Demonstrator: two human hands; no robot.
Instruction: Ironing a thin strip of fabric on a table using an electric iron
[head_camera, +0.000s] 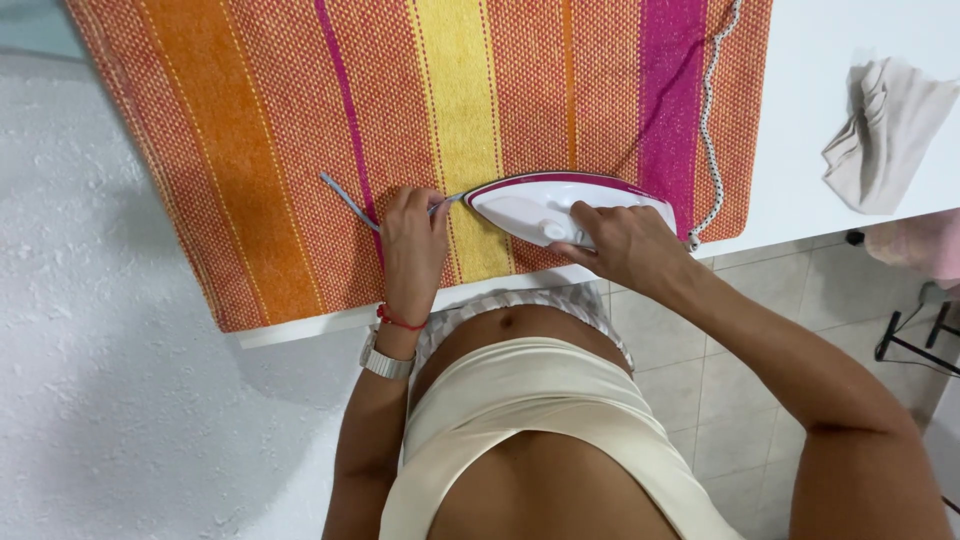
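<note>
A striped orange, yellow and magenta woven cloth (280, 130) covers a white table (830, 120). On it lies a thin grey strap (345, 200), running from the left toward the tip of a white iron with a magenta rim (520, 205). My left hand (412, 245) presses flat on the strap, fingers together, just left of the iron's tip. My right hand (615, 240) grips the iron's handle from the right side. The iron rests flat on the yellow stripe near the table's front edge. Its braided cord (708, 120) trails up across the cloth.
A crumpled beige cloth (885, 130) lies on the table at the right. Pale floor tiles (740, 400) show below the table edge. A pink fabric (920, 245) and a dark metal frame (915, 340) stand at the far right. A white textured surface (100, 350) fills the left.
</note>
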